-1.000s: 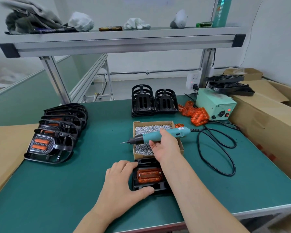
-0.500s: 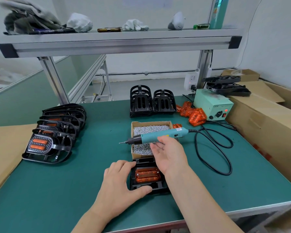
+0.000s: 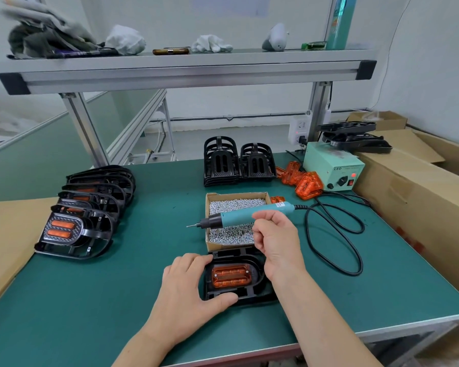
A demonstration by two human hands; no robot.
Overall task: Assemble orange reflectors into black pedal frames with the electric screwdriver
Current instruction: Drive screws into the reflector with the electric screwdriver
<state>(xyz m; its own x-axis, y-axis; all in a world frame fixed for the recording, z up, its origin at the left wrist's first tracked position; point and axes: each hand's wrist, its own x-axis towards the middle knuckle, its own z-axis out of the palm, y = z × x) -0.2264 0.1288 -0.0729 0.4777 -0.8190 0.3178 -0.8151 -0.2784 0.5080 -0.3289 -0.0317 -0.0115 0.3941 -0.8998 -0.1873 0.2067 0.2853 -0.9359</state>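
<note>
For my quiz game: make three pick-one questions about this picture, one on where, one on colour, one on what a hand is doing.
1. Where is the electric screwdriver? A) over the screw box B) on the shelf C) on the floor
2. What colour is the reflector in the pedal frame? A) blue B) orange C) white
3. What is the left hand doing? A) waving B) holding a glove C) holding the pedal frame
Answers: 1 A, it crosses above the box. 2 B, it shows orange inside the black frame. 3 C, thumb and fingers clasp its edges.
</note>
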